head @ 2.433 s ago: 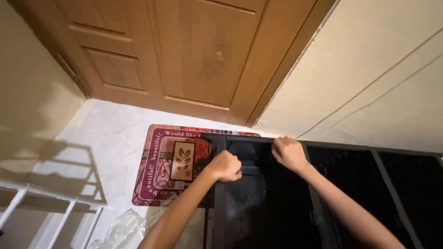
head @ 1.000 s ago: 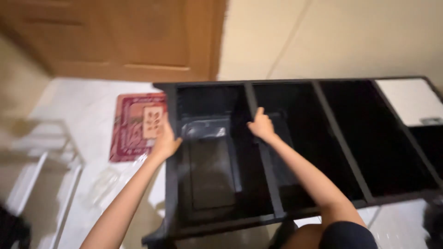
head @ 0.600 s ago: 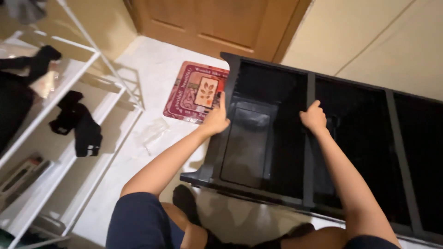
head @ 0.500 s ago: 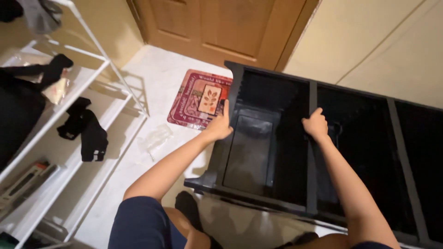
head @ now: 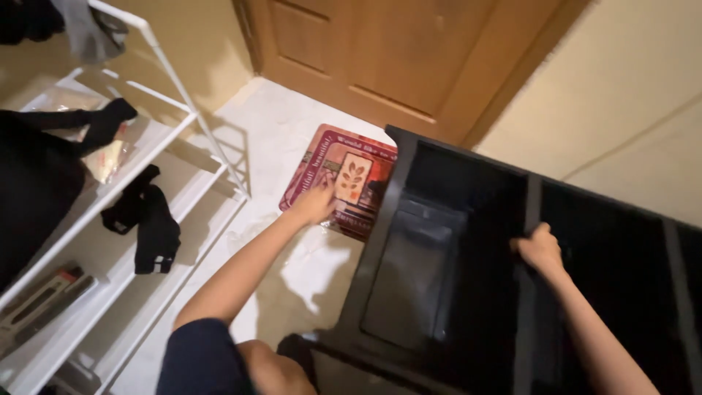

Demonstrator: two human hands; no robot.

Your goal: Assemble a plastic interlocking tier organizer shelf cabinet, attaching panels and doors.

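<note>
The black shelf unit [head: 468,278] lies tipped on its back on the pale floor, its open compartments facing up, and it fills the lower right of the view. It is matt black, built of flat panels, with upright dividers splitting it into bays; a clear plastic sleeve or bag [head: 409,278] lies inside the nearest bay, catching a dull sheen. The right hand [head: 540,249] is closed over the top edge of the first divider [head: 528,292], fingers curled round it, a grip that looks meant to steady or shift the whole frame from its stiffest part.

To the left of that hand, beyond the unit's outer side panel, the left hand [head: 316,206] reaches out low over the floor, at the near edge of a red patterned doormat [head: 344,175]. It seems to touch the mat or the crinkled clear plastic [head: 292,249] lying just beside it, but the blur hides whether the fingers are spread or pinched, so I cannot tell its grip.

Past the mat stands a wooden door [head: 395,58], shut. Further left of the left hand a white open rack [head: 183,168] holds dark socks or gloves [head: 142,219] and a few other items; its shelves face the person, within arm's reach.
</note>
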